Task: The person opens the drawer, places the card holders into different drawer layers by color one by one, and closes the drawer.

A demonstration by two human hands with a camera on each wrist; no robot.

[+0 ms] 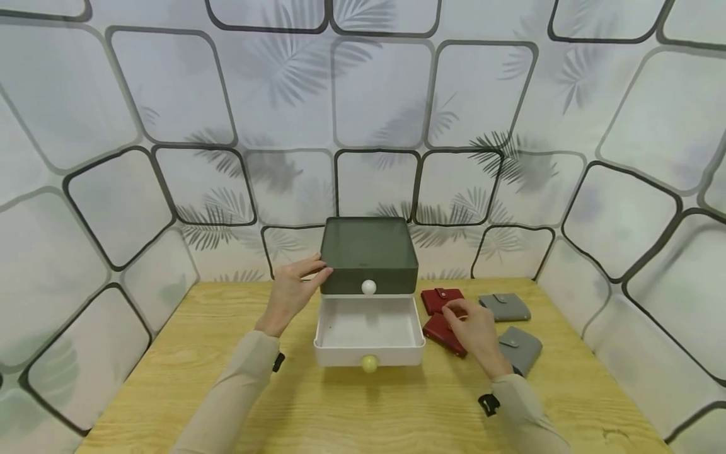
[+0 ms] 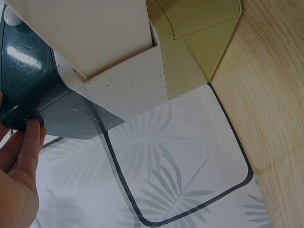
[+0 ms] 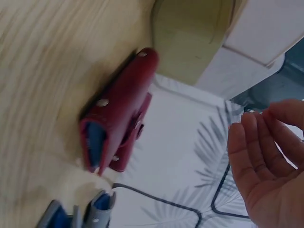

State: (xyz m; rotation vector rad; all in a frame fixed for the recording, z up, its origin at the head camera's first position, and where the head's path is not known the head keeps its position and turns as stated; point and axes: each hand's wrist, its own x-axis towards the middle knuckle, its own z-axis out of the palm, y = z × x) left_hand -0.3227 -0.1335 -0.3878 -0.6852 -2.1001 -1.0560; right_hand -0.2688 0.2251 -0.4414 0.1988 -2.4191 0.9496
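A small drawer cabinet stands at the middle back of the table: a dark green upper drawer (image 1: 368, 280) with a white knob above a white lower drawer (image 1: 368, 355), pulled out, with a yellow-green knob. Its visible inside holds nothing. My left hand (image 1: 290, 293) grips the upper left front corner, thumb at the front, fingers by the top edge. Above two red wallets, one behind (image 1: 433, 300) and one in front (image 1: 442, 334), hovers my right hand (image 1: 473, 331). Its fingers are loosely bent and hold nothing; in the right wrist view the hand (image 3: 270, 166) is apart from the wallets.
Two grey wallets, one behind (image 1: 505, 307) and one partly hidden by my right hand in front (image 1: 522, 349), lie right of the red ones. A patterned backdrop (image 1: 377, 113) encloses the wooden table (image 1: 363, 422) at the back and sides.
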